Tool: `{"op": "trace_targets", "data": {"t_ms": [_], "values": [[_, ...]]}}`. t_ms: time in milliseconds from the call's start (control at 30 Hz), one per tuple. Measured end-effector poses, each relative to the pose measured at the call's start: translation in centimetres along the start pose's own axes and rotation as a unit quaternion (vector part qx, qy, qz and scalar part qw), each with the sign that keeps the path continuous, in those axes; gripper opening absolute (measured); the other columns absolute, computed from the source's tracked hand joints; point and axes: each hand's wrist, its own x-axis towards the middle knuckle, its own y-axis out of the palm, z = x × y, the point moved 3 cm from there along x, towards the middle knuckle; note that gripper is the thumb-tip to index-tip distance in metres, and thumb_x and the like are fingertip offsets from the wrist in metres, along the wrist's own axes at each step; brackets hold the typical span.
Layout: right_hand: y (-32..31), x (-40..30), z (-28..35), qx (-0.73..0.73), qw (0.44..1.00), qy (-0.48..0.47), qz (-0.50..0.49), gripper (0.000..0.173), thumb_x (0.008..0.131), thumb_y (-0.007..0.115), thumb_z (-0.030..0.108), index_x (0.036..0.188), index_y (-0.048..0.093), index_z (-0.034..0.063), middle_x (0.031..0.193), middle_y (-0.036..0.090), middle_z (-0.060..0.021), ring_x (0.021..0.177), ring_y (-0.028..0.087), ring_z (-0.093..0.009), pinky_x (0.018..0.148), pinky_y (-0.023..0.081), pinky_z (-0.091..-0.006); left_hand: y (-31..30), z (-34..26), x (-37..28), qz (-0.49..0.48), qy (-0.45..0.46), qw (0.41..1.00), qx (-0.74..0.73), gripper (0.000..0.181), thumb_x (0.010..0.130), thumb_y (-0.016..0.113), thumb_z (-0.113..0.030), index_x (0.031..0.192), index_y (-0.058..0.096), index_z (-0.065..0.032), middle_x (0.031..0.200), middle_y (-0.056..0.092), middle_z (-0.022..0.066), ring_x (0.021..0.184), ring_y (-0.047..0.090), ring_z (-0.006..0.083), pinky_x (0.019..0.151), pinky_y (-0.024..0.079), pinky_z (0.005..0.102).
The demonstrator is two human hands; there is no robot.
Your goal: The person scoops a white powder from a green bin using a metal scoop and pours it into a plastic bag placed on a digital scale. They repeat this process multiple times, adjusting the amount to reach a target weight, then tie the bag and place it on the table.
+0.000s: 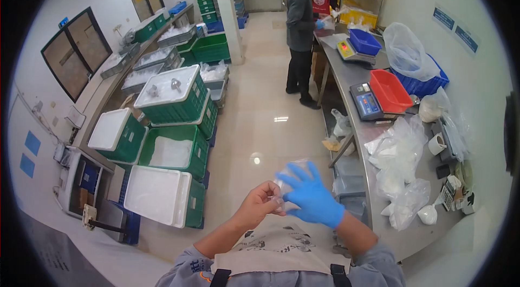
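Both my hands meet in front of my apron, above the tiled floor. My bare left hand [262,205] pinches the edge of a clear plastic bag [285,184] between thumb and fingers. My right hand [316,197], in a blue glove, is spread with its fingers apart against the same bag, partly covering it; whether it grips the bag cannot be told. To the right, on the steel table [367,153], lie several clear bags of white material [400,161]. A red tray [390,91] sits on a digital scale [367,102] farther along that table.
Green crates with white lids [152,195] stand at the left. A person in grey [300,19] stands by the table's far end, beside another person in a red apron [321,2]. A blue tray [364,40] rests on a second scale. A white pillar [226,11] rises ahead.
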Motion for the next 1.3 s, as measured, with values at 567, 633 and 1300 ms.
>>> {"op": "trace_targets", "data": {"t_ms": [567,633,1300], "values": [[3.9,14.0,-2.7,-0.09,0.971,0.053,-0.213,0.022,0.085,0.066,0.017,0.071,0.052,0.0106,0.052,0.052,-0.0108,0.043,0.053,-0.031,0.042,0.042,-0.0416,-8.4,0.8,-3.2,0.32,-0.024,0.945,-0.068,0.051,0.097,0.061,-0.037,0.133,0.05,-0.0032,0.119,0.059,0.0093,0.106,0.059,0.0191,0.096,0.045,0.0359],[4.2,14.2,-3.3,-0.117,0.965,0.052,-0.228,0.023,0.086,0.065,0.018,0.07,0.051,0.0106,0.05,0.05,-0.011,0.041,0.052,-0.03,0.041,0.041,-0.0414,-7.8,1.3,-1.9,0.172,0.065,0.943,0.276,0.035,0.097,0.062,-0.035,0.113,0.061,-0.0035,0.097,0.06,0.0053,0.087,0.058,0.0137,0.08,0.048,0.0332],[3.7,5.8,3.5,0.262,0.946,0.094,0.165,0.028,0.087,0.065,0.02,0.112,0.073,0.0117,0.077,0.071,-0.0098,0.069,0.068,-0.03,0.076,0.053,-0.041,-15.1,-7.6,2.4,-0.017,0.276,0.734,0.62,0.01,0.095,0.058,-0.015,0.101,0.059,-0.0069,0.094,0.058,0.0099,0.089,0.059,0.0262,0.079,0.047,0.0345]]}}
